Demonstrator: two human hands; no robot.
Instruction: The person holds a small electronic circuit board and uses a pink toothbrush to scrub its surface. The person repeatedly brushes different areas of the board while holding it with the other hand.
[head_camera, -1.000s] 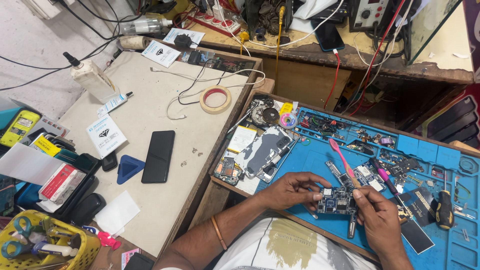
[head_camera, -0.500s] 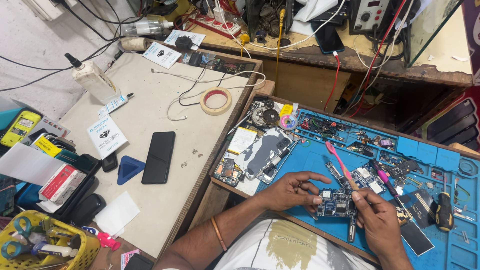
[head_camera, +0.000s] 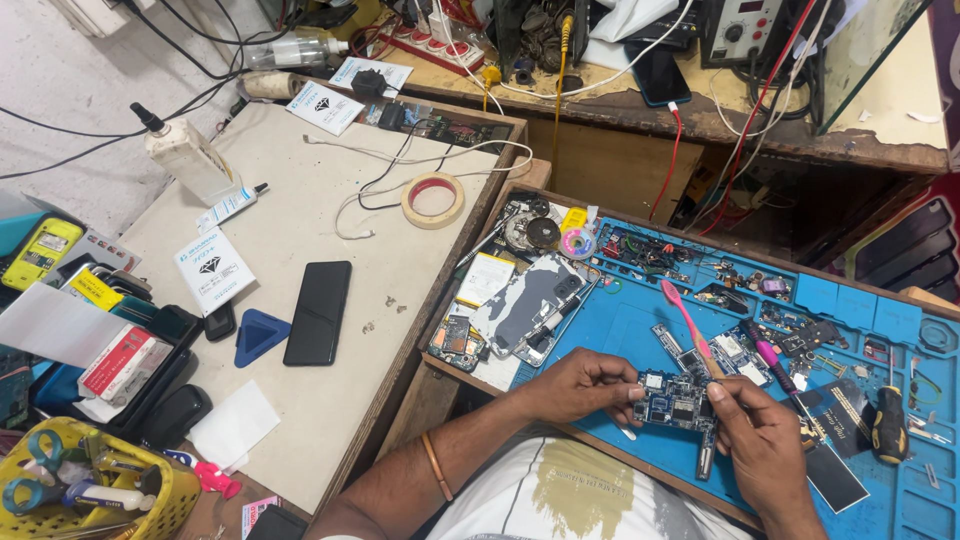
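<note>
My left hand (head_camera: 580, 385) pinches the left edge of a small blue phone circuit board (head_camera: 673, 398) just above the blue work mat (head_camera: 905, 505). My right hand (head_camera: 760, 445) grips a pink toothbrush (head_camera: 685, 325), whose bristle end lies on the board's right side and whose handle slants up to the left. An opened phone body with a silver shield (head_camera: 530, 305) lies on the mat to the upper left of my hands.
A black phone (head_camera: 318, 312), blue triangular pick (head_camera: 258, 335), tape roll (head_camera: 433, 199) and glue bottle (head_camera: 185, 160) rest on the grey side table. A screwdriver (head_camera: 887, 420) and loose parts crowd the mat's right. A yellow basket (head_camera: 90, 490) holds scissors.
The toothbrush has shifted slightly over the board, and my hands have moved a little with it. Nothing else has moved.
</note>
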